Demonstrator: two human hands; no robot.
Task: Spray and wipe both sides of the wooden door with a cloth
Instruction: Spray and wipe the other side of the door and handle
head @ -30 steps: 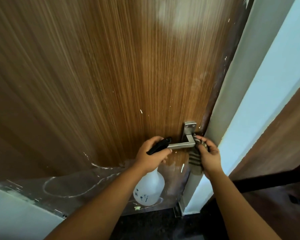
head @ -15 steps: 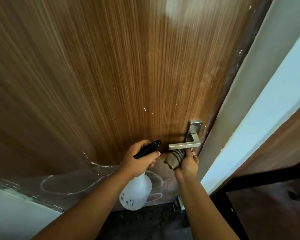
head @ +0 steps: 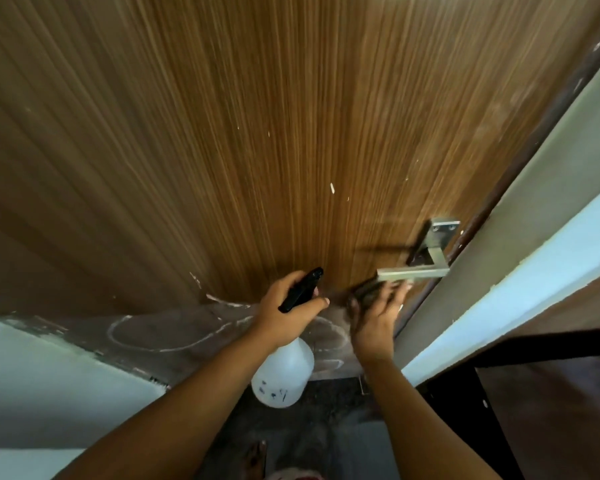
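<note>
— Now, item one: what do we log at the door's edge?

— We list the wooden door (head: 257, 133) filling most of the view, its latch edge running up the right beside a pale frame (head: 492, 265). The steel lever handle (head: 413, 272) stands out from the door face near that edge, on a square plate. Below the wood grain a greyer band (head: 160, 336) crosses the door, marked with white chalky rings and scuffs.

— And our hands?

— Our left hand (head: 288, 317) grips the neck of a spray bottle (head: 283, 374), fingers curled round it under the black trigger head; the white body hangs below the fist, clear of the door as far as we can tell. Our right hand (head: 374, 318) sits just under the lever with fingers spread and fairly straight, pressing a dark cloth (head: 366, 291) against the door — motion blur hides how much of the cloth it covers.

— Room to move?

— We note open door face above and to the left of both hands. To the right the frame and a pale blue wall (head: 520, 282) stand close. Dark floor (head: 326, 427) lies beneath.

— Any writing?

— Small dark marks on the bottle's lower body — too small for us to read.
</note>
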